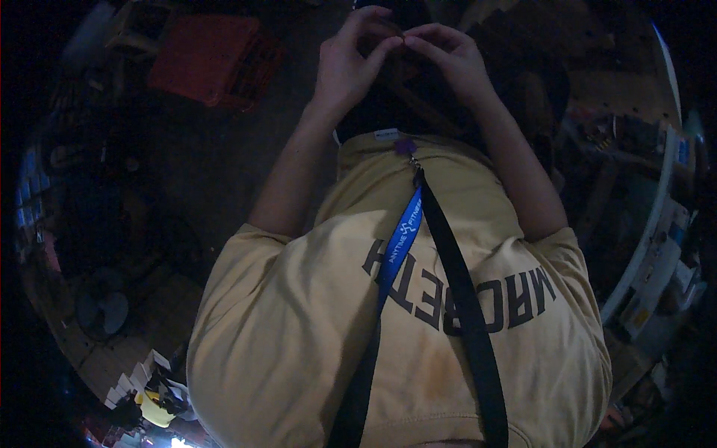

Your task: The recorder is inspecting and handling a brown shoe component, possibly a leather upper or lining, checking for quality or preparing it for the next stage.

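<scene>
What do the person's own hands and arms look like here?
The left hand and right hand are ungloved, with no watch visible; it is too dim to rule out rings. Both arms are bare up to the short sleeves of a tan T-shirt with dark lettering.

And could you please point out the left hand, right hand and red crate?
Left hand (346, 61), head view: its middle.
Right hand (456, 61), head view: its middle.
Red crate (202, 57), head view: broad flat face.
</scene>
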{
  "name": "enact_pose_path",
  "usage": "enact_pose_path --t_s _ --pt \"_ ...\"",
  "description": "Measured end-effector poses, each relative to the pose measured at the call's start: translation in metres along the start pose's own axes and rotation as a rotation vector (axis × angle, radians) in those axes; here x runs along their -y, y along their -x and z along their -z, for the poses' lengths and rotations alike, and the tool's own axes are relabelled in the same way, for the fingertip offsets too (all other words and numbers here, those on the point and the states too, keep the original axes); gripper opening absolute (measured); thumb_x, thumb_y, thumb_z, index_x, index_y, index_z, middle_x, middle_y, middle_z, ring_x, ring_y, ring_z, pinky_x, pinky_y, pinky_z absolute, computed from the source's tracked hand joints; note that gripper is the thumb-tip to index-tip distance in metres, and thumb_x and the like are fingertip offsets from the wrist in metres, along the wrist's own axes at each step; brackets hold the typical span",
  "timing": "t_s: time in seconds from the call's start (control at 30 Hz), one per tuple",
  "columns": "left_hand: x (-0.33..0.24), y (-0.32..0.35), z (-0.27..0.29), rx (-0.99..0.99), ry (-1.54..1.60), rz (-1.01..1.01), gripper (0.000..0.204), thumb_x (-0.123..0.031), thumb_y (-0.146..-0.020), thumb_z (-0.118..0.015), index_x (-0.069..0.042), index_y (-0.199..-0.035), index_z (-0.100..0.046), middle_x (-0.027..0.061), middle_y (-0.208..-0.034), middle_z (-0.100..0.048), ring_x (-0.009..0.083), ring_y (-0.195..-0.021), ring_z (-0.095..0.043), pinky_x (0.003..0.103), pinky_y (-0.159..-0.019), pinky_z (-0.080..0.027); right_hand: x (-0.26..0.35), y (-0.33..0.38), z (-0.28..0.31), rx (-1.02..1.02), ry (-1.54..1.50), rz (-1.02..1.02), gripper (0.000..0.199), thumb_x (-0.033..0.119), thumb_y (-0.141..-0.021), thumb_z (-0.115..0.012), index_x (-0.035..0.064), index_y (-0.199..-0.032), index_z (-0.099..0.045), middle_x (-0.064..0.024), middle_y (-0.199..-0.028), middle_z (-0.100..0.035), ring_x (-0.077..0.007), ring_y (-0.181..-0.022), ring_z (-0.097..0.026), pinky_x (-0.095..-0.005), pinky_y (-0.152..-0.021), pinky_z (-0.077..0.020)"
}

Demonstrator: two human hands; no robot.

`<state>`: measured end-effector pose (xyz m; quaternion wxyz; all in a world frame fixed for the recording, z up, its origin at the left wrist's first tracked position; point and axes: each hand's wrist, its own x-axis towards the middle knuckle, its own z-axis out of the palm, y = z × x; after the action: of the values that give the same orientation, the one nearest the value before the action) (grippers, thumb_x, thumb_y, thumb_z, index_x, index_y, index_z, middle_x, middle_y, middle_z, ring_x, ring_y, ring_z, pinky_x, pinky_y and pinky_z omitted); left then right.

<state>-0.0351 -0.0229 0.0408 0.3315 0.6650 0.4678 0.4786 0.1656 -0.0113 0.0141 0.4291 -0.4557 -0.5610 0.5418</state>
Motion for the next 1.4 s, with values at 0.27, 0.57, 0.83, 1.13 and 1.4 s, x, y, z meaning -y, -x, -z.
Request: enact_pose_path --t_s 0.27,0.57,0.83,1.13,1.4 --pt "0.039 0.005 -0.015 -0.055 0.347 0.123 0.038 -0.008 -0.086 -0.084 -0.004 -0.115 -0.059 0.0073 -0.108 -0.073 0.0154 -0.102 -0.07 0.032 -0.093 -0.056 0.003 0.001 0.001 0.012 0.084 -0.032 0.024 0.017 -0.093 -0.078 0.0035 -0.113 -0.075 -0.0058 -0.109 -0.076 -0.0138 -0.105 -0.069 -0.03 -0.098 -0.0516" --pt "0.041 0.003 -0.013 0.012 0.431 0.041 0.037 -0.007 -0.085 -0.085 -0.006 -0.109 -0.058 0.0058 -0.104 -0.07 0.0154 -0.103 -0.067 0.032 -0.096 -0.053 0.006 0.001 -0.002 -0.049 0.072 -0.03 0.023 0.018 -0.091 -0.081 0.003 -0.108 -0.078 -0.0072 -0.107 -0.077 -0.0134 -0.101 -0.07 -0.0296 -0.096 -0.054" --pt "0.051 0.003 -0.009 0.034 0.434 0.161 0.034 -0.009 -0.086 -0.084 -0.007 -0.111 -0.062 0.0038 -0.104 -0.07 0.0122 -0.099 -0.066 0.029 -0.089 -0.055 0.002 0.001 -0.006 -0.034 0.212 0.14 0.022 0.016 -0.092 -0.079 0.003 -0.109 -0.079 -0.0066 -0.109 -0.078 -0.0134 -0.104 -0.071 -0.0297 -0.098 -0.0534" --pt "0.025 0.001 0.004 0.075 0.211 0.213 0.034 -0.014 -0.083 -0.087 -0.007 -0.108 -0.066 0.0036 -0.099 -0.074 0.0125 -0.093 -0.068 0.028 -0.085 -0.053 0.009 0.007 -0.012 -0.065 0.389 0.136 0.02 0.016 -0.094 -0.076 0.0026 -0.109 -0.078 -0.0064 -0.107 -0.078 -0.0123 -0.099 -0.071 -0.0292 -0.093 -0.0548" --pt "0.011 -0.007 0.01 0.122 0.181 0.211 0.032 -0.009 -0.087 -0.084 -0.005 -0.113 -0.064 0.0065 -0.103 -0.071 0.0164 -0.099 -0.069 0.034 -0.086 -0.057 -0.003 0.0 -0.006 -0.031 0.186 0.096 0.021 0.018 -0.095 -0.076 0.0038 -0.111 -0.077 -0.0059 -0.108 -0.078 -0.0125 -0.1 -0.07 -0.0292 -0.093 -0.0545"
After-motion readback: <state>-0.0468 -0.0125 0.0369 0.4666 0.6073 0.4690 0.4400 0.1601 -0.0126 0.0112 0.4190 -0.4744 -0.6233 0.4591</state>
